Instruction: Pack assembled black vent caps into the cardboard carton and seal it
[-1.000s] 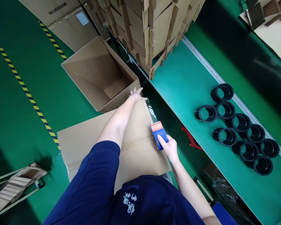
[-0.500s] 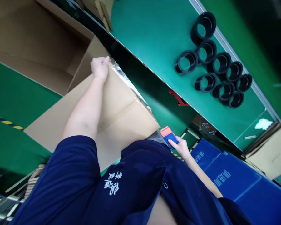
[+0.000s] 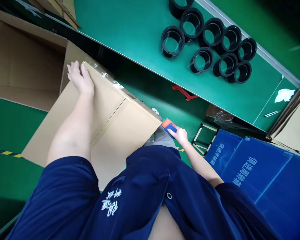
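A large brown cardboard box [image 3: 115, 133] stands before my body, with a seam across its near face. Shiny clear tape [image 3: 118, 85] runs along its far edge. My left hand [image 3: 81, 78] lies at the box's far left corner, fingers spread and touching the cardboard. In my right hand [image 3: 181, 136] is a blue and orange tape dispenser [image 3: 169, 127], gripped close to the box's right corner. The fingers beneath the dispenser are partly hidden.
Several black plastic rings [image 3: 201, 60] stand on the green table [image 3: 130, 36] beyond the box. An open carton [image 3: 20, 66] is at left. Blue folded boxes [image 3: 262, 176] and stacked cardboard [image 3: 292, 120] lie at right. A red bracket [image 3: 185, 92] shows under the table.
My left hand has gone from closed fingers at the tape's end to spread fingers on the box. The tape now lies flatter along the edge. The view has shifted, and the dispenser has tilted.
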Motion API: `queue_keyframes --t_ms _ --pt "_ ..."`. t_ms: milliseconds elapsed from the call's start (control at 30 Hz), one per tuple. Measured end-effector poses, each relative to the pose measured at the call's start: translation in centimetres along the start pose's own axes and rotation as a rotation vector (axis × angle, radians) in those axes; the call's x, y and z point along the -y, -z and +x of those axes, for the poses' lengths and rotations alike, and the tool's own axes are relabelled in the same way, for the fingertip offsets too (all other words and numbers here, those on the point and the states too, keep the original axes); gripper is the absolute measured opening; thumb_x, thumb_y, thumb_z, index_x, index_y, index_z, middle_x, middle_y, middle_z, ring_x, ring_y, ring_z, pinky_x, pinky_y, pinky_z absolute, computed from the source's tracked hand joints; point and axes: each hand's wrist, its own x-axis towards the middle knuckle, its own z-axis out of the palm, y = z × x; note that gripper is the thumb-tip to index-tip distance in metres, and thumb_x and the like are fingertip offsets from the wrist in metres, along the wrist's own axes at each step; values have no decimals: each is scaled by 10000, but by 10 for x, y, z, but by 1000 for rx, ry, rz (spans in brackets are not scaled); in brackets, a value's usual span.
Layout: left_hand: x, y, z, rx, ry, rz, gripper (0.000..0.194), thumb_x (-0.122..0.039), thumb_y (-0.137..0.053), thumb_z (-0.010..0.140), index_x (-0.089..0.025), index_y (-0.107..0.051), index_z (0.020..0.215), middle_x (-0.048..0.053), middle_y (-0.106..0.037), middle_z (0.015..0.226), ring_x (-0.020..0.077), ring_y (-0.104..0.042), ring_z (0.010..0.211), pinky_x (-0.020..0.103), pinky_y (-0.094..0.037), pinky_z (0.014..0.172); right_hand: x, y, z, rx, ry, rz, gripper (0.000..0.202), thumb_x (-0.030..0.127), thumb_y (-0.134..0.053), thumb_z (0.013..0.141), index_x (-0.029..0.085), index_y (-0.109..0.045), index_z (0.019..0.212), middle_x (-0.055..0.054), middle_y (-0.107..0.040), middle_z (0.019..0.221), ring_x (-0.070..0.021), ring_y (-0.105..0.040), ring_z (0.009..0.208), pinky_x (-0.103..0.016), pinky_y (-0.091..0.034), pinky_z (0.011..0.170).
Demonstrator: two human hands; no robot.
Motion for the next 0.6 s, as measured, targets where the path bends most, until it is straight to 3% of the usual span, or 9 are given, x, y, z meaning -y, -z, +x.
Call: queue_keyframes --t_ms 33,100,200,233,300,367,433,500,600 --pt "-5 3 -17 -54 10 -23 393 -223 -434 1078 -28 -497 1413 148 -461 1571 221 -287 1523 441 -117 1272 4 -4 2 16 -29 -39 491 593 -581 936 163 -739 1111 -173 -765 1049 -293 -730 1027 -313 -526 833" --pt "-15 8 -60 -130 -5 -106 374 -208 -450 1064 -33 -516 1388 154 -531 1506 193 -410 1452 380 -251 1240 -1 -13 -7 21 -106 -35 485 575 -588 934 130 -747 1042 -199 -760 1027 -304 -727 1022 -326 -528 833" --pt "-32 15 -143 -69 -80 -312 322 -230 -524 1021 -90 -588 1305 116 -667 1306 163 -611 1197 297 -467 1059 -29 -20 -45 -43 -29 275 547 630 -588 893 121 -740 1026 -134 -758 896 -266 -726 865 -297 -527 730" --pt "-39 18 -174 17 -91 -383 287 -269 -569 998 -122 -634 1236 94 -701 1224 167 -643 1120 296 -497 1014 -37 -21 -61 -79 59 411 579 664 -587 869 125 -737 1017 -105 -747 856 -246 -711 800 -286 -520 687" --pt "-54 24 -236 300 -45 -543 266 -396 -676 926 -171 -706 1064 68 -742 1072 191 -681 1020 318 -529 972 -44 -19 -91 -128 262 608 628 731 -593 820 141 -730 985 -63 -718 804 -204 -661 692 -274 -500 619" --pt "-68 32 -289 655 95 -738 371 -532 -755 832 -201 -733 998 75 -759 1034 221 -705 1002 347 -544 963 -38 -15 -115 -191 408 623 624 775 -611 781 173 -716 905 -38 -677 744 -177 -604 634 -276 -483 604" --pt "-77 41 -327 933 276 -932 479 -638 -756 784 -225 -752 1026 98 -764 1076 239 -717 1024 356 -553 954 -24 -15 -132 -281 503 499 591 791 -623 770 201 -657 743 -22 -594 638 -161 -542 595 -277 -456 607" --pt "-78 52 -349 1073 411 -1050 523 -688 -750 757 -243 -771 1031 110 -766 1092 243 -723 1026 344 -561 926 -9 -18 -144 -387 592 343 606 794 -607 794 215 -562 622 -12 -504 564 -149 -489 570 -272 -422 611" --pt "-67 73 -368 1071 480 -1055 434 -607 -859 655 -266 -798 917 87 -781 1010 244 -734 973 318 -578 835 7 -27 -158 -502 752 177 604 770 -563 861 212 -546 633 -17 -495 568 -142 -460 566 -262 -393 628"
